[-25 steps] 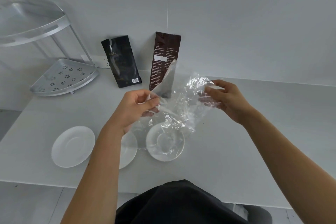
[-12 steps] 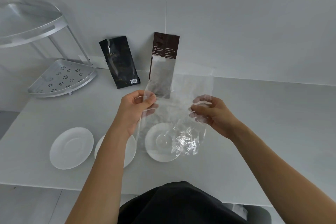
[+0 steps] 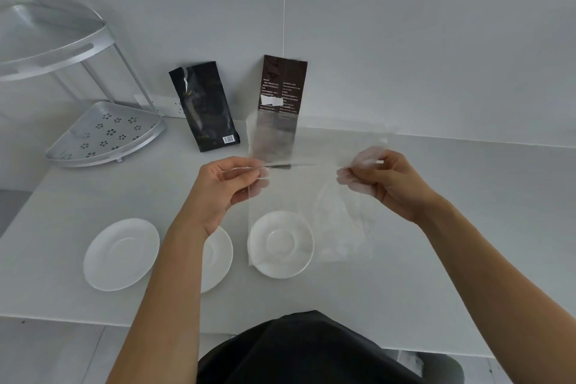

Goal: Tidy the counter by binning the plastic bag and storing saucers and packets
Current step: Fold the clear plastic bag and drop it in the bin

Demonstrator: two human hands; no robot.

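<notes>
A clear plastic bag (image 3: 314, 193) hangs stretched flat above the counter between my two hands. My left hand (image 3: 226, 185) pinches its left edge and my right hand (image 3: 381, 179) pinches its right edge. Three white saucers lie on the counter: one at the left (image 3: 121, 254), one in the middle (image 3: 218, 256) partly hidden by my left forearm, and one (image 3: 280, 243) seen through the bag. A black packet (image 3: 204, 104) and a brown packet (image 3: 283, 87) lean against the wall tiles behind.
A two-tier metal corner rack (image 3: 106, 134) stands at the back left of the white counter (image 3: 467, 227), with a wall socket (image 3: 168, 104) behind it. The counter's front edge runs just before my dark clothing.
The bag was crumpled and bunched between my hands; my hands have moved apart and it is now pulled out flat and wide.
</notes>
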